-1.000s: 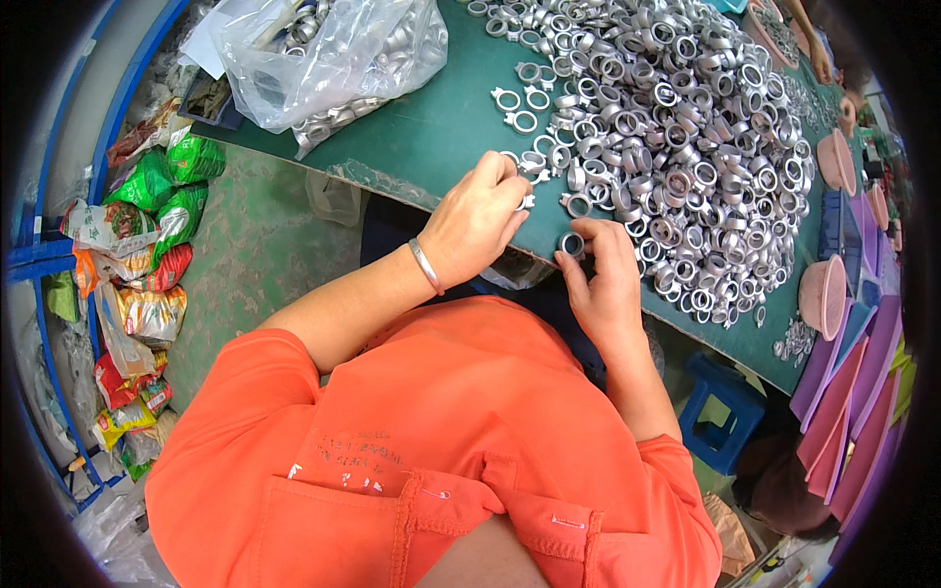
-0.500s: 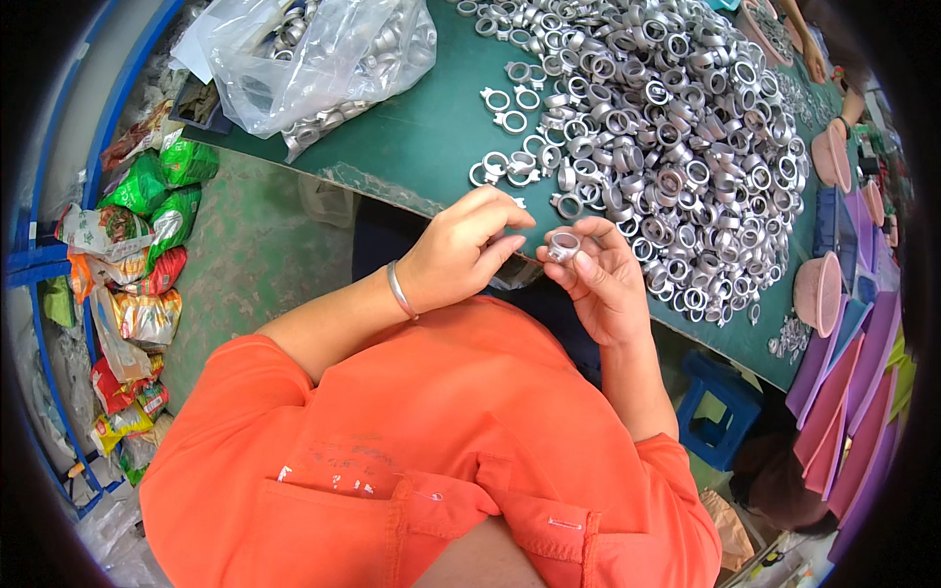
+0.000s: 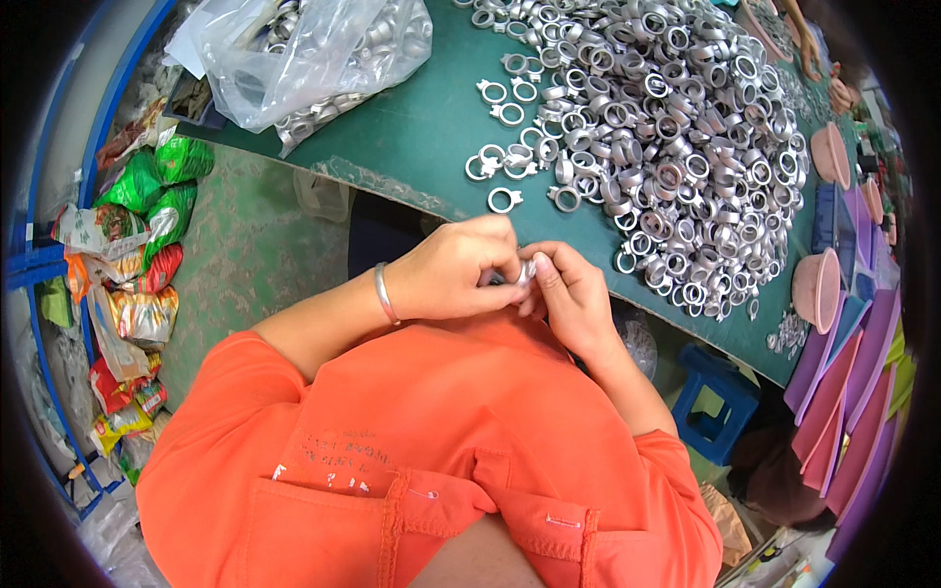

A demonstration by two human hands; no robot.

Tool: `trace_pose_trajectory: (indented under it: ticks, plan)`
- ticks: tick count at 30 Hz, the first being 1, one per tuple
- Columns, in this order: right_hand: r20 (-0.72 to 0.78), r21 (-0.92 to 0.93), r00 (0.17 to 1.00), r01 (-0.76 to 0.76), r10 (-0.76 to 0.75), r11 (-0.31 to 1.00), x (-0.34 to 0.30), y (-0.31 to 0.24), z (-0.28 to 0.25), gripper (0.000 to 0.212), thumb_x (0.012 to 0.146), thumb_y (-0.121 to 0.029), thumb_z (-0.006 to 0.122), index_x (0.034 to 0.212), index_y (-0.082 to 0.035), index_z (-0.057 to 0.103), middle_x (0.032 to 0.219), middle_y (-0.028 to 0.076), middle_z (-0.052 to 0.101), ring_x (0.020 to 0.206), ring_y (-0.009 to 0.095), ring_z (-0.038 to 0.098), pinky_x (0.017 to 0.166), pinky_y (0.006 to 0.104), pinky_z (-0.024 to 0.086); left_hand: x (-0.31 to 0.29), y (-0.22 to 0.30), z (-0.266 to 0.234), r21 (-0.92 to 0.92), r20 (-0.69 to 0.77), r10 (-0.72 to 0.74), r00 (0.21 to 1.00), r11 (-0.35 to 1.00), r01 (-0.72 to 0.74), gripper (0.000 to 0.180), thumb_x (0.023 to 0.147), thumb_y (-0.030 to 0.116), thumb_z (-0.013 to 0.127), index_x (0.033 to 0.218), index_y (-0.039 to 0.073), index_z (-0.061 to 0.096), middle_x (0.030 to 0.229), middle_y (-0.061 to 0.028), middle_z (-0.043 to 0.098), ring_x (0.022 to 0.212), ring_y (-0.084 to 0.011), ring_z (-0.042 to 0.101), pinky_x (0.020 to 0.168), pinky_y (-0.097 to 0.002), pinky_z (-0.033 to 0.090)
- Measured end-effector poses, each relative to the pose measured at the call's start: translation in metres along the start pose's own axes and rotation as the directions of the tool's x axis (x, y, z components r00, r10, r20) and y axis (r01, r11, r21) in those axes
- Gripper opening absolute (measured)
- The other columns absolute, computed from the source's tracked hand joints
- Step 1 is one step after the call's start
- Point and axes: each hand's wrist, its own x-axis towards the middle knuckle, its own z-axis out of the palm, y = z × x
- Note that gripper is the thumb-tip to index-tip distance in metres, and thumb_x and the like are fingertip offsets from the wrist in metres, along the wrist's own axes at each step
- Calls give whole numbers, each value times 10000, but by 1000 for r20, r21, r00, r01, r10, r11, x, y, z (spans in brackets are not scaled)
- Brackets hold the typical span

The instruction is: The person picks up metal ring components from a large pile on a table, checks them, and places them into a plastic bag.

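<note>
Together, my left hand (image 3: 459, 267) and right hand (image 3: 575, 300) pinch a metal piece (image 3: 527, 273).
Ring pile (image 3: 676, 162) beyond the grip, likely for reach.

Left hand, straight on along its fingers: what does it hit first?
Likely the right hand: its fingers sit just ahead of the left hand, around a partly hidden silver metal piece. Depth there is hard to judge.

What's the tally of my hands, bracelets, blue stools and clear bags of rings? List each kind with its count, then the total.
Hands, left hand and right hand: 2
Bracelet: 1
Blue stool: 1
Clear bag of rings: 1
Total: 5
</note>
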Motion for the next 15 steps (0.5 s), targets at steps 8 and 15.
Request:
trace_pose_trajectory:
  ticks: [8,15]
  plan:
    - [-56,-903,771,231,-634,361,28,-1,-15,228,774,16,635,998,-17,605,1035,163,537,886,344,543,740,405,461,-21,-25,5,403,7,-135,991,907,121,191,772,114,701,939,35,652,747,-116,638,671,-229,643,589,-316,511]
    - [-81,-671,798,400,-598,624,19,6,-14,180,766,0,706,885,-10,570,1065,160,572,838,273,605,689,329,509,-3,0,7,-358,-145,-337,930,894,269,228,893,41,601,1115,-12,586,863,-85,658,790,-141,666,705,-262,548]
